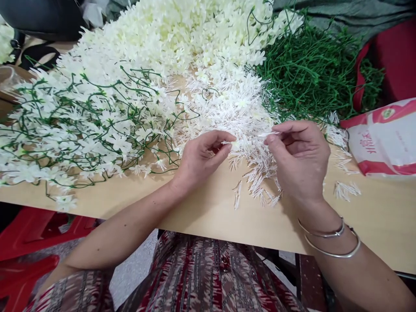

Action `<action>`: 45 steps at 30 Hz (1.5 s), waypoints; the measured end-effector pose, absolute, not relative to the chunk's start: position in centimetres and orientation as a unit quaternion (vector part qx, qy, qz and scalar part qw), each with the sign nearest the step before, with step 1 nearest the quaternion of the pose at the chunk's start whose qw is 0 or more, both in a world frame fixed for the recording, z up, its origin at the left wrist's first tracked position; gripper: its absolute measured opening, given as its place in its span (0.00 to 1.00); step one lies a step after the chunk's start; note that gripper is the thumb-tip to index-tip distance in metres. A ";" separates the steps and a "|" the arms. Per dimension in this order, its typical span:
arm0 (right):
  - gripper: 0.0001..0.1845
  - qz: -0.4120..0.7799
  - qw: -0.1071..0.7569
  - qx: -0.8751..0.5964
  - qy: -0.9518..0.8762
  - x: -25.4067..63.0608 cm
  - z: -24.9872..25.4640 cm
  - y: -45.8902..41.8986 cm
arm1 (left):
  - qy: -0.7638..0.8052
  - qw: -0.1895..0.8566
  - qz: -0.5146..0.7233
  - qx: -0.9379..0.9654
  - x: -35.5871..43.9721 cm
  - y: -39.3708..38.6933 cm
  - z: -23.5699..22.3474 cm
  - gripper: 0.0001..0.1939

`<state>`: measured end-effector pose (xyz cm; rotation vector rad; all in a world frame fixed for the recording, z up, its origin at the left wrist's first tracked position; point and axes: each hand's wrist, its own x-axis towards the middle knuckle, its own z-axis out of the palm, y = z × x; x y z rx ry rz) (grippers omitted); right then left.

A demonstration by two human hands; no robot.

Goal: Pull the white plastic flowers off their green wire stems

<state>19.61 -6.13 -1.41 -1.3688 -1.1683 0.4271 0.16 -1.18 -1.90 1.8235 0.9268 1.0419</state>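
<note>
My left hand is closed in a pinch on a small white artificial flower piece, whose exact shape is too small to tell. Thumb and forefinger of my right hand are pressed together on a thin white stamen piece. The two hands are apart, held above a pile of white plastic stamens. To the left lie white artificial flowers on green stems. Behind the hands rises a heap of loose cream-white petals.
Bare green plastic stems are heaped at the right rear. A pink and white packet lies at the right edge by a red bag. A black bag is at the back left; red stools stand below the wooden table.
</note>
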 end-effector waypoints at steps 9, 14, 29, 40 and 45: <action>0.08 0.053 0.518 -0.614 -0.592 20.0 -1.3 -6.3 | 0.348 0.510 0.423 0.663 0.3 -1.1 -1.8 0.06; 0.09 0.050 0.427 -0.603 -0.672 20.0 -2.3 -6.1 | 0.339 0.513 0.422 0.666 0.3 -1.2 -2.0 0.10; 0.02 0.184 0.559 -0.565 -0.579 19.1 -1.7 -6.6 | 0.359 0.363 0.453 0.731 0.1 -1.6 -1.1 0.04; 0.06 0.207 0.545 -0.582 -0.567 19.4 -1.4 -6.6 | 0.381 0.391 0.463 0.698 0.1 -1.4 -1.2 0.04; 0.06 0.173 0.561 -0.578 -0.567 19.5 -1.7 -6.4 | 0.393 0.397 0.455 0.694 0.2 -1.5 -1.2 0.03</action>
